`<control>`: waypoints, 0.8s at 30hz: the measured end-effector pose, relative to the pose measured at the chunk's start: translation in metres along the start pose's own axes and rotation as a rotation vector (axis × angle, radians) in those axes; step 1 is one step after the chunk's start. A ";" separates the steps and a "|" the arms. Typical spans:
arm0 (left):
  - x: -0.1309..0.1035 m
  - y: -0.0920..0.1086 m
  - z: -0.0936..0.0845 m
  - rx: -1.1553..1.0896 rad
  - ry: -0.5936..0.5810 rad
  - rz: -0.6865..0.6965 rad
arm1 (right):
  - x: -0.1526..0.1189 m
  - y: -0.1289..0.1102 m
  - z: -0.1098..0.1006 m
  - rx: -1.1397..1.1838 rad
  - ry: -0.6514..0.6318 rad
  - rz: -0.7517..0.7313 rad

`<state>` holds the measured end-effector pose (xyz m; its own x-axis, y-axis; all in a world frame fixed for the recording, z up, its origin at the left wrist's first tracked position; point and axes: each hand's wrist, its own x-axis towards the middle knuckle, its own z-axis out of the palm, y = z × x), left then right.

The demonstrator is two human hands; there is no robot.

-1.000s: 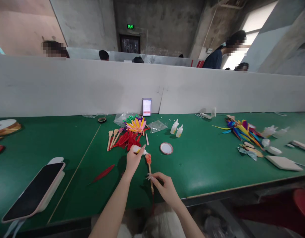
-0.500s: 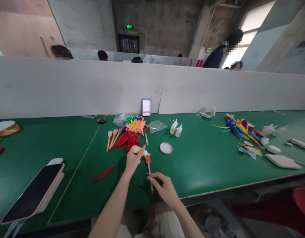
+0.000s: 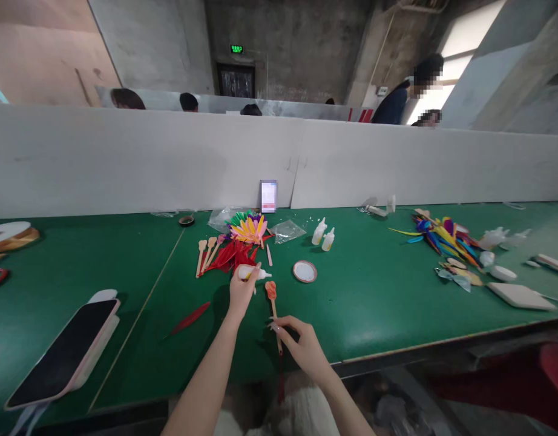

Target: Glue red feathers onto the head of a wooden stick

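Note:
My left hand is closed round a small white glue bottle, tipped sideways with its nozzle pointing right. Just below and right of the nozzle, and apart from it, is the orange-red head of a wooden stick. My right hand pinches that stick near its lower end, where a dark red tassel hangs past the table edge. A pile of red feathers lies beyond my left hand. One loose red feather rests to the left. A round white lid sits to the right of the stick's head.
Wooden sticks lie beside colourful feathers. Two glue bottles stand behind the lid. A phone leans on the white partition. A large black-screened device is at left, more feathers at right. People sit beyond the partition.
The glue bottle in my left hand has moved up and left, away from the stick's head, and its nozzle now points more level. My right hand keeps its hold on the stick.

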<state>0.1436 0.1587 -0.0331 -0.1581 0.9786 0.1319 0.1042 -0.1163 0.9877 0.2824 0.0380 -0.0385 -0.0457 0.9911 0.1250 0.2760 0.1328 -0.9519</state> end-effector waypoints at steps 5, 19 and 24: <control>-0.001 0.001 0.000 0.087 0.008 0.031 | 0.000 0.001 0.000 0.002 0.004 -0.005; 0.004 -0.004 -0.003 0.024 -0.030 -0.051 | 0.000 0.003 0.000 0.010 0.003 0.003; 0.003 -0.003 -0.003 0.093 0.002 -0.051 | -0.001 0.001 0.000 0.021 0.002 0.005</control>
<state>0.1397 0.1613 -0.0351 -0.1670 0.9826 0.0817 0.1869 -0.0498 0.9811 0.2826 0.0376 -0.0394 -0.0421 0.9918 0.1208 0.2556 0.1275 -0.9583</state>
